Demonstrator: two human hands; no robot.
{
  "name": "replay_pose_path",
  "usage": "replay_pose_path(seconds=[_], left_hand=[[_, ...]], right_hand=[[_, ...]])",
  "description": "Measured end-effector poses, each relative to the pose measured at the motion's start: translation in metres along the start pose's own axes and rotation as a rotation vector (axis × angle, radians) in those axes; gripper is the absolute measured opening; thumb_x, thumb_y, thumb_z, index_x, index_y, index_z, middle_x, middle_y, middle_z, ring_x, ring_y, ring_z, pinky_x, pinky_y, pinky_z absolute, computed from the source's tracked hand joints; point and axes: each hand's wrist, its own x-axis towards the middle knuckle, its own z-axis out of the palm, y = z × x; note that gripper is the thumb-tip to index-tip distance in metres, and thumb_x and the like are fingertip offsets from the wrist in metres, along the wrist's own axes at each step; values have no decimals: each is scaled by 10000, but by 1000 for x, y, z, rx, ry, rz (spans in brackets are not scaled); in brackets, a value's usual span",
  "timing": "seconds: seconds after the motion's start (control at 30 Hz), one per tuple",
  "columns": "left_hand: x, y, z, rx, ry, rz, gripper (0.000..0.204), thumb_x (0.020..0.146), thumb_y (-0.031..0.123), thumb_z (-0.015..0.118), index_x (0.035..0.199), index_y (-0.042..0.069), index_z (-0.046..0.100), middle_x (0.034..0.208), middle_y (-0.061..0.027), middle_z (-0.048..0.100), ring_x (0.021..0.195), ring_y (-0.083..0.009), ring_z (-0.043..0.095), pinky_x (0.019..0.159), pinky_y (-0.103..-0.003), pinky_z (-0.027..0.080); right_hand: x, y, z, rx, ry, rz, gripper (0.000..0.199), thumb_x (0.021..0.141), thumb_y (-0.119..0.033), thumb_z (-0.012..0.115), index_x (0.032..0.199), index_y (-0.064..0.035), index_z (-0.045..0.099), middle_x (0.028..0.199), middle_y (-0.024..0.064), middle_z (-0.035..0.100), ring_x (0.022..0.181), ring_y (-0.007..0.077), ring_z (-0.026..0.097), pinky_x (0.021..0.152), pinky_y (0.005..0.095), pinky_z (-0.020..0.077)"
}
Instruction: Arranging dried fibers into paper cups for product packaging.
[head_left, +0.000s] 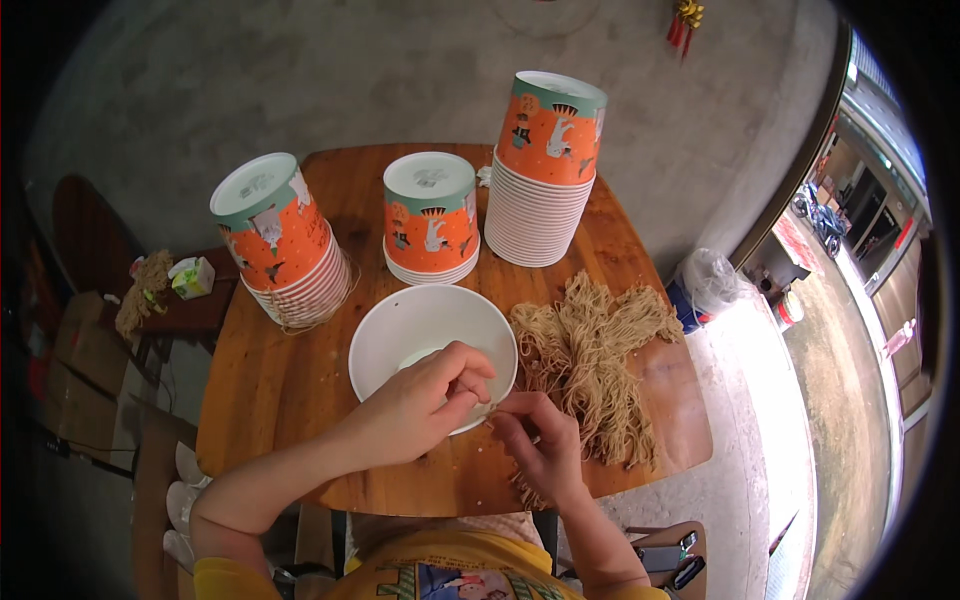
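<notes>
White bucket [380,340] on the desk [275,420] seems midway: left hand [430,395] curled, right hand [545,440] near its rim, grips unclear; left stack [280,240] shows cord [303,328]; middle stack [430,235], none visible.

Whether the left fingers [471,362] or right fingers [518,405] pinch anything is too small to tell. The left hand [415,405] hides the white bucket's [385,328] rim around seven o'clock. The lower edge cuts off the yellow shirt [365,575] at six o'clock.
</notes>
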Motion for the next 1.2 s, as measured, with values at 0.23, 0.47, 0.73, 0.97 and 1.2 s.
replay_pose_path(seconds=[0.23, 0.47, 0.73, 0.97, 1.2], left_hand=[[-3, 8, 3, 48, -103, -45, 255, 886, 30, 611, 1107, 31, 483, 943, -39, 561, 866, -124, 541, 803, -289, 474], [-6, 7, 9, 141, -43, 27, 202, 884, 40, 582, 1053, 17, 474, 872, -103, 555, 852, -278, 548, 795, -376, 460], [-6, 5, 13, 368, -17, 165, 120, 894, 59, 574, 1002, 37, 526, 981, -117, 539, 953, -322, 514, 833, -404, 442], [-5, 4, 15, 416, 45, 213, 110, 883, 28, 566, 982, 42, 522, 952, -113, 516, 914, -322, 501, 808, -410, 439], [-1, 3, 14, 414, 52, 228, 107, 871, 5, 560, 957, 43, 509, 933, -110, 507, 881, -322, 489, 777, -412, 433]], right_hand=[[-7, 6, 8, 364, 51, 201, 74, 948, -80, 604, 992, -22, 591, 754, 29, 649, 663, 67, 605, 585, 222, 499], [-16, 5, 9, 288, 62, 166, 56, 954, -75, 591, 992, -35, 584, 723, 31, 648, 624, 78, 617, 563, 228, 500], [-22, 4, 10, 346, 39, 199, 47, 974, -70, 543, 984, -25, 535, 710, 48, 640, 596, 82, 592, 548, 228, 484], [-27, 7, 14, 421, -11, 218, 76, 1003, -99, 492, 986, -36, 452, 697, 76, 636, 554, 97, 559, 524, 234, 466], [-30, 6, 18, 521, -49, 325, 68, 1011, -112, 479, 1012, -60, 435, 685, 77, 638, 542, 91, 548, 515, 223, 446]])
